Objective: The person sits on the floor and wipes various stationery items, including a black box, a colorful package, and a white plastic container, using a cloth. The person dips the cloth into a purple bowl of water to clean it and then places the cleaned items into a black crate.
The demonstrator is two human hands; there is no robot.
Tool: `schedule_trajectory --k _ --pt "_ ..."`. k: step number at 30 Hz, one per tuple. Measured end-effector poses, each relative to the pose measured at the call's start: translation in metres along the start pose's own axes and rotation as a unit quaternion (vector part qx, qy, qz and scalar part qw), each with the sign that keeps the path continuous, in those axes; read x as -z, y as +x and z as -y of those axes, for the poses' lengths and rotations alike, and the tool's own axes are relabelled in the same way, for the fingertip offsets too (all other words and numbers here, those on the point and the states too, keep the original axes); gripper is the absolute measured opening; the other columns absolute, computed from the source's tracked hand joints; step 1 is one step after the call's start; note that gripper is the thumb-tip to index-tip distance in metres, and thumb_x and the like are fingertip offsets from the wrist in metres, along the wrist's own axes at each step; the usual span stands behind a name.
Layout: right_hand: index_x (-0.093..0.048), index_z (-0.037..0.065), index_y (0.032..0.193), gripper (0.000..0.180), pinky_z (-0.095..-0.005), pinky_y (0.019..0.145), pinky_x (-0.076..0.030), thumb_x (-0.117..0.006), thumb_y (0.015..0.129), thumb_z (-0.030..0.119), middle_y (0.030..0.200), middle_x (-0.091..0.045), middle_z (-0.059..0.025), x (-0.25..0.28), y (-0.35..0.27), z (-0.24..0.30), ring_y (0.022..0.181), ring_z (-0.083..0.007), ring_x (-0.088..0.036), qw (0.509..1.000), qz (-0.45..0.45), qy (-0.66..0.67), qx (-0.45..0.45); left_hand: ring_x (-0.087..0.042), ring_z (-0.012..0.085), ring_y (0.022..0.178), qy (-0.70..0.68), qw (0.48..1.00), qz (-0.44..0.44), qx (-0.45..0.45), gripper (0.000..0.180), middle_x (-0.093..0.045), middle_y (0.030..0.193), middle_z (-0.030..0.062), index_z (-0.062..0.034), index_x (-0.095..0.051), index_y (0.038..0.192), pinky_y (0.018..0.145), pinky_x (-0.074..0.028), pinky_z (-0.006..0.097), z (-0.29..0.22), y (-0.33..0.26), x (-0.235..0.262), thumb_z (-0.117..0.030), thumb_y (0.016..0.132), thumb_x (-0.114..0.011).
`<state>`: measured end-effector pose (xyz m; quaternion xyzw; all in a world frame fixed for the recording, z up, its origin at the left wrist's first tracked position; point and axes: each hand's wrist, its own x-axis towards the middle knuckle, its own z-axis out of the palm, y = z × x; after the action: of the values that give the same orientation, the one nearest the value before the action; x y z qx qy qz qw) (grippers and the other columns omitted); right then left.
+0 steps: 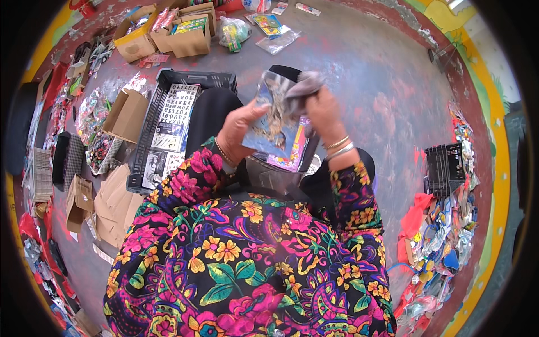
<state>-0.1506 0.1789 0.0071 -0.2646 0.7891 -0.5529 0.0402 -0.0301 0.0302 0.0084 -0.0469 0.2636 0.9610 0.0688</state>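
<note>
Holding what, where?
— Left hand [238,132] pinches glossy picture sheet [272,126], right of black crate [216,80]; right hand [324,115] clenches grey cloth [303,93].
— Risk?
— Sheet could bend or slip if the cloth drags hard.

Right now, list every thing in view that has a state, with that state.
Left hand: closed on the picture sheet
Picture sheet: held, tilted
Right hand: closed on the grey cloth
Grey cloth: bunched up
Black crate at left: open-topped, holding sheets
Cardboard box at top: open, filled
</note>
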Motion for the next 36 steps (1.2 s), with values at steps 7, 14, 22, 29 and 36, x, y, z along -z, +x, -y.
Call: schedule_trajectory --k 7,14,22,29,36 --pt "-0.053 -0.006 0.1 0.029 -0.0336 0.078 -0.047 -0.053 0.074 0.008 0.104 -0.058 -0.0226 0.047 0.042 -0.031 0.089 -0.0314 -0.059 0.996 0.022 -0.073 -0.037 -0.054 0.0349 0.104 -0.106 0.988 0.096 -0.054 0.043 -0.051 0.119 0.0198 0.0016 -0.041 0.124 0.087 -0.044 0.052 -0.045 0.018 -0.007 -0.026 0.091 -0.039" --pt "-0.053 -0.006 0.107 0.03 -0.0277 0.078 -0.046 -0.054 0.087 0.016 0.097 -0.061 -0.0065 0.032 0.056 0.064 0.088 -0.0166 -0.057 0.979 0.162 0.119 0.045 -0.056 0.032 0.101 -0.024 0.995 0.07 -0.069 0.04 -0.054 0.115 0.0176 0.0023 -0.043 0.12 0.086 -0.045 0.048 -0.035 0.061 -0.014 -0.026 0.092 -0.037" --pt "-0.06 0.001 0.096 0.026 -0.0255 0.06 -0.047 -0.053 0.089 0.026 0.087 -0.062 -0.0024 0.016 0.073 0.034 0.071 -0.0096 -0.057 0.956 0.049 0.29 0.02 -0.06 0.0217 0.093 0.073 0.977 -0.016 -0.198 0.032 -0.059 0.105 0.0109 -0.0003 -0.049 0.113 0.082 -0.049 0.035 -0.057 0.079 -0.019 -0.023 0.092 -0.04" --pt "-0.055 0.0 0.103 0.022 -0.0161 0.047 -0.041 -0.06 0.084 0.009 0.08 -0.058 -0.002 0.019 0.063 -0.005 0.064 -0.0056 -0.053 0.872 0.134 0.451 -0.138 -0.056 0.0117 0.093 0.266 0.938 -0.048 -0.219 0.035 -0.059 0.102 0.0056 0.0001 -0.052 0.112 0.081 -0.045 0.025 -0.046 0.075 -0.005 -0.028 0.092 -0.044" --pt "-0.054 0.002 0.099 0.015 -0.0226 0.057 -0.05 -0.054 0.084 0.005 0.086 -0.057 -0.0027 0.013 0.055 -0.087 0.072 -0.0109 -0.056 0.875 0.013 0.447 -0.188 -0.054 0.0098 0.086 0.259 0.903 -0.19 -0.287 0.038 -0.06 0.101 0.0024 -0.0026 -0.058 0.108 0.076 -0.041 0.024 -0.06 0.08 0.012 -0.035 0.091 -0.048"
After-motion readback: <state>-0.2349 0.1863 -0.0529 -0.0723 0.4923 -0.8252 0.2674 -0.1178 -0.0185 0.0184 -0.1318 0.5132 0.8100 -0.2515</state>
